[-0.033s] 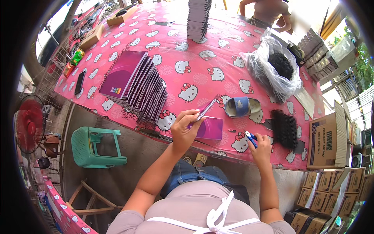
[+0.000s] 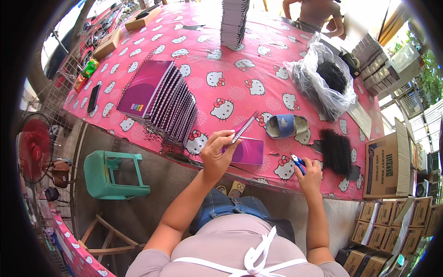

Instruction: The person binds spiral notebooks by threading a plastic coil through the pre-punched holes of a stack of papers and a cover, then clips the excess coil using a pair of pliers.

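My left hand (image 2: 217, 150) is closed on a small spiral notebook (image 2: 246, 127), tilted so its coil-bound edge faces up. Below it a purple notebook (image 2: 250, 152) lies flat at the table's near edge. My right hand (image 2: 310, 176) grips blue-handled pliers (image 2: 299, 165), their jaws pointing up and left, apart from the notebook. Left of my left hand leans a stack of purple spiral notebooks (image 2: 147, 90). A blue slipper (image 2: 286, 126) rests beyond the pliers, and a bundle of black binding coils (image 2: 336, 152) lies right of my right hand.
A clear plastic bag (image 2: 304, 87) of black coils sits at the right of the pink table (image 2: 198, 85). A tall notebook stack (image 2: 233, 27) stands far back, near another person (image 2: 318, 18). Cartons (image 2: 387, 166) are at right; a green stool (image 2: 99, 173) is at left.
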Demonstrator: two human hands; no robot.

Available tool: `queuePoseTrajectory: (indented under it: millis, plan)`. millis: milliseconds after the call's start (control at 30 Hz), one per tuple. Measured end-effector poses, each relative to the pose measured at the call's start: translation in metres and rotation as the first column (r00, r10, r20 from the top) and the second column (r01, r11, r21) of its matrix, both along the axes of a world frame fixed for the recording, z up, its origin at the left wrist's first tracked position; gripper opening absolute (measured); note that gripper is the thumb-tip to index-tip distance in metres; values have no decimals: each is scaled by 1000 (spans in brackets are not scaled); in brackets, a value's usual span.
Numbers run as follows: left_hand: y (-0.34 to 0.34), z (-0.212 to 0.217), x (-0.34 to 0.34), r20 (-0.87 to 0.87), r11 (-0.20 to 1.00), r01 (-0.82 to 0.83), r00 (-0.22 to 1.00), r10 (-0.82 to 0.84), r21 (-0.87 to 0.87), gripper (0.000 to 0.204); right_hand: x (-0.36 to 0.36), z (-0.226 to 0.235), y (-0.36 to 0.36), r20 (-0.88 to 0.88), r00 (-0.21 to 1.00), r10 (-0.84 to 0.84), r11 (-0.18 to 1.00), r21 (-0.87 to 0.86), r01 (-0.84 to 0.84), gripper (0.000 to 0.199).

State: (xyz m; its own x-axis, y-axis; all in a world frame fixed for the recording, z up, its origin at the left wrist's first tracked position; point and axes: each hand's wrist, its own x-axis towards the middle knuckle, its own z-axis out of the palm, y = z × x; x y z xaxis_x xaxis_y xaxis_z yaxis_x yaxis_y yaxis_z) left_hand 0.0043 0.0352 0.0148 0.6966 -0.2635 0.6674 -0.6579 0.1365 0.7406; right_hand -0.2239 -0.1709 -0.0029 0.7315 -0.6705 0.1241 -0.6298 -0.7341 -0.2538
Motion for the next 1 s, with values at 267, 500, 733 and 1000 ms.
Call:
queuePoseTrajectory:
  millis: [267,500,733,1000]
  plan:
    - [10,5,2,19,997,75,997,-75,-5,19,30,-10,41,153,987,54,997,-55,-46,45]
    - [26,24,-11,95,993,102,991,-97,-55,20,44,43,84,331,934,133,982,85,-170,48]
    - [24,41,-25,88,980,173,982,-164,-100,22,54,107,127,460,819,345,918,16,-395,53]
    - [7,32,-29,117,982,183,977,-177,-43,24,56,94,95,542,830,129,619,610,-495,38]
